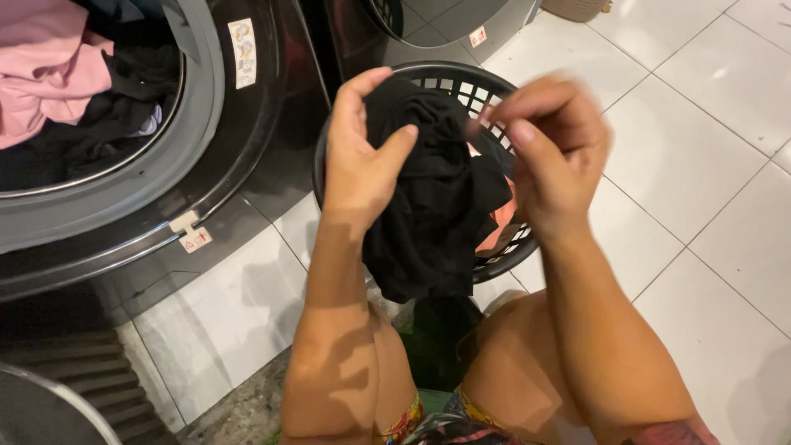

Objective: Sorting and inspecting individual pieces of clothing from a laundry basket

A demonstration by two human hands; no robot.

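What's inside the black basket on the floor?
Inside the black laundry basket shows a bit of orange-pink cloth. The black garment, held by the left hand and right hand, hides the rest.

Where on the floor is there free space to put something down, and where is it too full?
Bare white tiles lie right of the black basket, and a smaller patch lies between the washer door and the left arm. It is crowded at the basket, where the left hand and right hand hold a black garment.

Black garment (432,206), gripped by left hand (358,161) and right hand (556,152), above black laundry basket (461,78) (washer drum (91,115) loaded).
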